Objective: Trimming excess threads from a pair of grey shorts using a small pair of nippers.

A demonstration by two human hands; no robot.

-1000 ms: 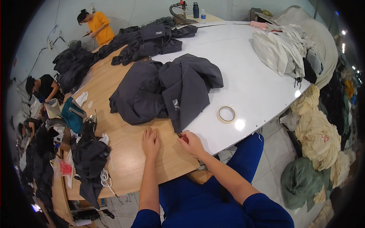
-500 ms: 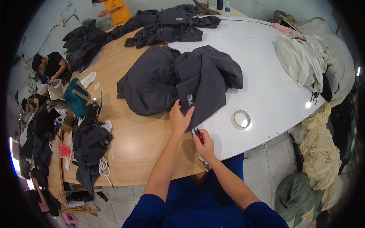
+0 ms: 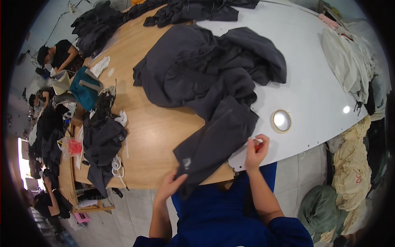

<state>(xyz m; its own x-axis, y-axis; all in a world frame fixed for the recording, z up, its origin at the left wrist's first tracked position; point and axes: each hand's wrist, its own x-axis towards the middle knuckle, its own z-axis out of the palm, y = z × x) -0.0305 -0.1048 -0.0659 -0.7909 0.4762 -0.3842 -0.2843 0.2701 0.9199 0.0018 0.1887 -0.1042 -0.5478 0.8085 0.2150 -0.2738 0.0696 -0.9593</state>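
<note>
A dark grey garment (image 3: 197, 78) lies crumpled across the middle of the table. One long sleeve-like part (image 3: 218, 140) stretches toward me and hangs a little over the front edge, with a small light mark near its end. My left hand (image 3: 169, 186) is closed on that end, thumb on top of the cloth. To the right of the sleeve, my right hand (image 3: 256, 153) is closed around small red-handled snips (image 3: 258, 145), mostly hidden by the fingers. It is raised just off the cloth, below a roll of tape (image 3: 281, 121).
More dark garments are heaped at the far edge (image 3: 197, 11) and on the left (image 3: 103, 140), beside a white cord (image 3: 118, 168) and a teal bag (image 3: 85, 88). Pale cloth (image 3: 345, 61) lies at the right. Several people work at the left.
My left hand has drawn the end of the garment toward me, to the table's front edge. My right hand has moved right, still holding the snips. The view has shifted downward.
</note>
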